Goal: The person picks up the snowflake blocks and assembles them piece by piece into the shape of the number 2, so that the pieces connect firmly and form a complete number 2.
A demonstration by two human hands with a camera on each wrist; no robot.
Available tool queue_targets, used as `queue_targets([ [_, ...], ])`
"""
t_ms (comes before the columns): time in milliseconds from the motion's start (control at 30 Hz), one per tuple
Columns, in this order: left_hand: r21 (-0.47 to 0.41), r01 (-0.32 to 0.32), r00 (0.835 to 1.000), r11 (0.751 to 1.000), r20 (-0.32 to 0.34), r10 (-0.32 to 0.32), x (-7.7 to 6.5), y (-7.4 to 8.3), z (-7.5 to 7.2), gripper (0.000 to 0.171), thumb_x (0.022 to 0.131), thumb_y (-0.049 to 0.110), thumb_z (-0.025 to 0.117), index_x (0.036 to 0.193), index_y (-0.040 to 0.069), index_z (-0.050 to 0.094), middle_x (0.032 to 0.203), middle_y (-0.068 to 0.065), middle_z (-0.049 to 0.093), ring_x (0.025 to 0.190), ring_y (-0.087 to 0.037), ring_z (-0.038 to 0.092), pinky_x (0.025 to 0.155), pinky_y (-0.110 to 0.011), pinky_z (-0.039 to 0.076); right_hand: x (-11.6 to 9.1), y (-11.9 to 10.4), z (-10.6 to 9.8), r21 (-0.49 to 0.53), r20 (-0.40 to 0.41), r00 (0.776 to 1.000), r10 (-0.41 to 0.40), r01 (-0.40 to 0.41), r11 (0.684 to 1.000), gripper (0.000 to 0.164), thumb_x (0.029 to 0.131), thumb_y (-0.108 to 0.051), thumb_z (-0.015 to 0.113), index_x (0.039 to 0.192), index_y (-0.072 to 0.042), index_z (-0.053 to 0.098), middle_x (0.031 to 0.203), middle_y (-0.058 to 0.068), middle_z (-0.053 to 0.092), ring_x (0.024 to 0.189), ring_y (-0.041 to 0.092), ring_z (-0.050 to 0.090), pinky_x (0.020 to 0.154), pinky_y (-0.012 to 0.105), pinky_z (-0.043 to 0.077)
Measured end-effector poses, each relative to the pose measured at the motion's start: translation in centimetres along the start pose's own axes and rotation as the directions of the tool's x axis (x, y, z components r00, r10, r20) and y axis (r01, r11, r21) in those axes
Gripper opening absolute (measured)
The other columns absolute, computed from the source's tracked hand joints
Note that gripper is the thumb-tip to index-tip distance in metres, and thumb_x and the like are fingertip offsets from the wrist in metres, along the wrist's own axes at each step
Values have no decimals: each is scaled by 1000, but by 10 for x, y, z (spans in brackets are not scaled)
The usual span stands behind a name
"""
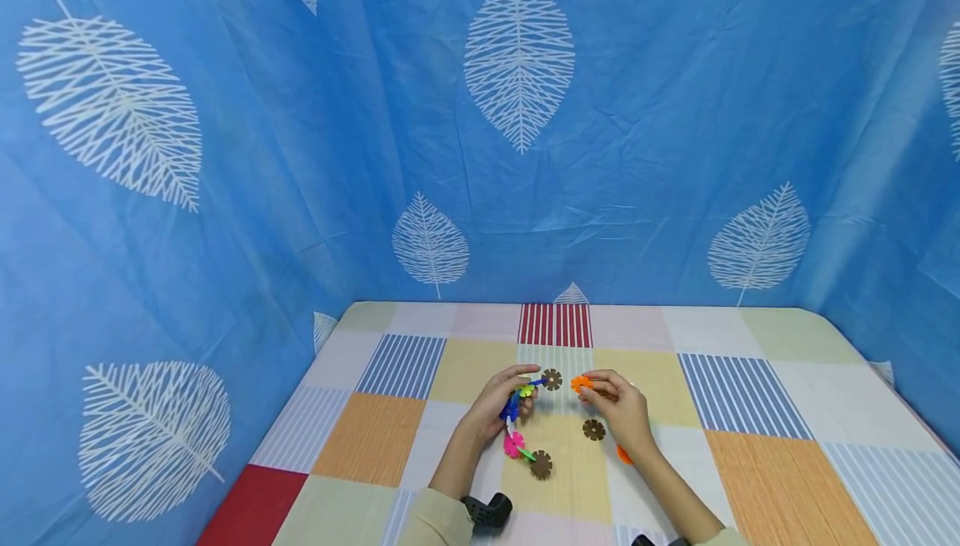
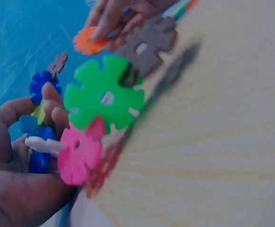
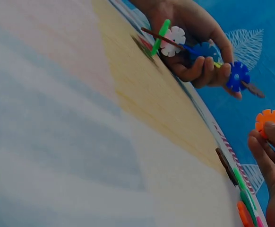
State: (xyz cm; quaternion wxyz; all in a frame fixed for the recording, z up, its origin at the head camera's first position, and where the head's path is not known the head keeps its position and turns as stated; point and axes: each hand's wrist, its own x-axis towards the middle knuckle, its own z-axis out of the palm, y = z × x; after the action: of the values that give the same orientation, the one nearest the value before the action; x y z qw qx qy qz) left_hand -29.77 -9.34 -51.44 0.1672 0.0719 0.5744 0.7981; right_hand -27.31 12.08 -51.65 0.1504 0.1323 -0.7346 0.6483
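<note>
My left hand (image 1: 487, 403) grips a chain of notched flower-shaped plastic discs slotted edge to edge. Along it run a brown disc (image 1: 552, 379), a blue disc (image 2: 45, 88), a yellow one partly behind the fingers, more blue, a white disc (image 3: 173, 41), a pink disc (image 2: 79, 153), a green disc (image 2: 104, 94) and another brown disc (image 1: 541, 464). The pink, green and brown end hangs below the palm. To the right, my right hand (image 1: 624, 414) pinches a single orange disc (image 1: 581, 383) between thumb and fingertips, apart from the chain's upper brown end.
A loose brown disc (image 1: 594, 429) lies on the patchwork tablecloth (image 1: 562, 496) between my forearms. Another orange disc (image 1: 625, 454) is partly covered by my right wrist. Near it, the right wrist view shows green discs (image 3: 246, 194) and a bit of pink. A blue leaf-patterned curtain (image 1: 600, 221) surrounds the table.
</note>
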Motion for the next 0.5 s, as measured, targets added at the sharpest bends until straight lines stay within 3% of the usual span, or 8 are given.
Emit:
queue_targets([
  [233, -12, 42, 999, 999, -21, -43, 1, -1, 9, 34, 94, 14, 46, 121, -3, 57, 72, -3, 56, 51, -4, 47, 46, -14, 41, -6, -25, 6, -49, 50, 993, -108, 111, 993, 11, 80, 9, 64, 91, 9, 62, 85, 22, 67, 76, 37, 65, 68, 33, 54],
  [500, -17, 55, 998, 998, -25, -56, 1, -3, 10, 36, 94, 15, 48, 121, -8, 55, 73, -4, 57, 52, -5, 49, 48, -15, 44, -5, -14, 7, 0, 19, 996, -83, 83, 997, 10, 79, 11, 65, 88, 9, 62, 85, 24, 66, 75, 38, 65, 67, 34, 54],
])
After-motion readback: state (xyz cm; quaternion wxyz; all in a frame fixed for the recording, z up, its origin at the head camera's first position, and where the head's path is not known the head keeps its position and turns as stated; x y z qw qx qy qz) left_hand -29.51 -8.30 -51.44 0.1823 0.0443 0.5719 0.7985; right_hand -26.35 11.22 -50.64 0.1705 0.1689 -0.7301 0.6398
